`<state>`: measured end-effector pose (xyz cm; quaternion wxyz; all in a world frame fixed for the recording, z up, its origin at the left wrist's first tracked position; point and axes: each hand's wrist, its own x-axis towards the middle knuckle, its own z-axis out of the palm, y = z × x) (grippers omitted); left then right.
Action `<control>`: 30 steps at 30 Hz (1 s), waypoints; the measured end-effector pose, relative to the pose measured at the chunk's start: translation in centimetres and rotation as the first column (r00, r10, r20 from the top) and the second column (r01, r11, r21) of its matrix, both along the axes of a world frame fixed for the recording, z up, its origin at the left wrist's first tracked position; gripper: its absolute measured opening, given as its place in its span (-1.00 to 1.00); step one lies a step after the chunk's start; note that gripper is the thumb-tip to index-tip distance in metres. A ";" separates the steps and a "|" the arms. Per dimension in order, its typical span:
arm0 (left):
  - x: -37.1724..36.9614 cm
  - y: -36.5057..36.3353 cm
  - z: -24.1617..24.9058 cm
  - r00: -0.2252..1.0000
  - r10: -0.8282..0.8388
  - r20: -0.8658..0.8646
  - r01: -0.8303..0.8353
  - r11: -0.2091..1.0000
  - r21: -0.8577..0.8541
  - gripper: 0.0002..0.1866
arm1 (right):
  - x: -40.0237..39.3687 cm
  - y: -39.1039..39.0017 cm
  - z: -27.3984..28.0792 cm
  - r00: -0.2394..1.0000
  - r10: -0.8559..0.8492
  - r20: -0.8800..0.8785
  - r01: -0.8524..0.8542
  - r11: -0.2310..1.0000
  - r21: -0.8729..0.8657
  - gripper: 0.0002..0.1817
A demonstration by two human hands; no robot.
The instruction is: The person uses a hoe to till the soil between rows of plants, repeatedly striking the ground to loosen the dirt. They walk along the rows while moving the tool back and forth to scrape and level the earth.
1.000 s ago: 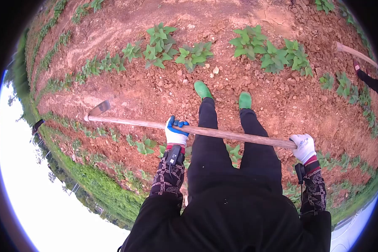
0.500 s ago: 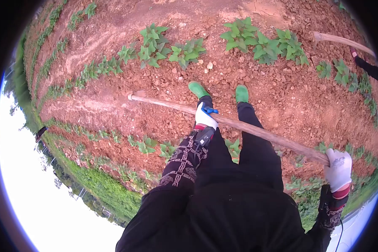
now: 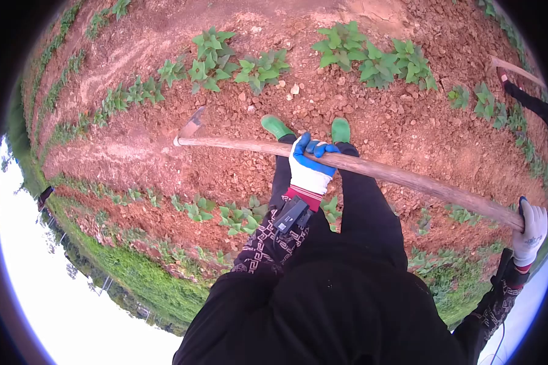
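A hoe with a long wooden handle (image 3: 408,176) lies across the view, its metal blade (image 3: 192,123) at the left end over the reddish soil. My left hand (image 3: 312,163), in a white and blue glove, is closed around the middle of the handle, above my legs. At the handle's right end my right hand (image 3: 531,232), in a light glove, is wrapped round the wood. Whether the blade touches the soil I cannot tell.
My green shoes (image 3: 341,129) stand on the soil. Leafy plants (image 3: 213,59) grow in rows ahead and beside me. At the right edge are another person's dark-clothed limb (image 3: 530,103) and a second wooden handle (image 3: 517,69). A distant person (image 3: 44,196) is at far left.
The hoe's blade has turned and now shows more of its face. My right hand has moved right and my left hand has rotated, showing its blue fingers. The other person's handle has shifted right.
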<state>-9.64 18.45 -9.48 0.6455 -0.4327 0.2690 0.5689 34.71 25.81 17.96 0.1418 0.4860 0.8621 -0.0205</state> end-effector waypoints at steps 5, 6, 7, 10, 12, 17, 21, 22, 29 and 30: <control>-5.0 -2.9 -0.5 0.994 0.023 -0.104 -0.037 0.989 -0.143 -0.64 | -2.5 -3.4 -7.0 0.994 -0.040 -0.098 0.040 0.999 -0.005 -0.69; -7.0 -3.9 -1.0 0.983 -0.014 -0.181 -0.021 0.981 -0.192 -0.63 | -4.1 -4.3 -8.8 0.988 -0.069 -0.136 0.063 0.997 -0.049 -0.71; -9.1 -4.9 -1.5 0.966 -0.054 -0.252 -0.009 0.970 -0.243 -0.63 | -6.2 -5.2 -10.4 0.985 -0.091 -0.149 0.078 0.993 -0.093 -0.72; -15.6 -7.4 -1.9 0.898 -0.122 -0.423 -0.051 0.926 -0.374 -0.60 | -10.9 -9.3 -16.2 0.969 -0.194 -0.151 0.143 0.944 -0.297 -0.75; -19.9 -8.3 -1.7 0.843 -0.172 -0.509 -0.072 0.903 -0.424 -0.59 | -15.3 -10.6 -18.5 0.963 -0.229 -0.144 0.151 0.896 -0.417 -0.77; -29.5 -10.9 -4.5 0.689 -0.261 -0.676 -0.031 0.922 -0.387 -0.57 | -23.9 -10.4 -20.4 0.990 -0.121 -0.069 0.023 0.633 -0.774 -0.80; -29.5 -10.6 -9.8 0.785 -0.259 -0.562 -0.012 0.901 -0.433 -0.55 | -25.5 -9.4 -17.7 0.993 -0.120 -0.016 0.062 0.617 -0.784 -0.78; -27.1 -10.3 -11.4 0.797 -0.281 -0.534 0.026 0.901 -0.434 -0.55 | -24.3 -8.6 -16.3 0.991 -0.129 0.035 0.107 0.606 -0.788 -0.77; -16.6 -6.2 -8.4 0.901 -0.211 -0.378 0.073 0.935 -0.348 -0.63 | -18.5 -3.1 -7.1 0.958 -0.200 0.207 0.283 0.785 -0.551 -0.79; -17.2 -5.7 -8.0 0.913 -0.214 -0.348 0.078 0.928 -0.365 -0.60 | -19.7 -2.6 -6.8 0.955 -0.212 0.206 0.292 0.788 -0.542 -0.79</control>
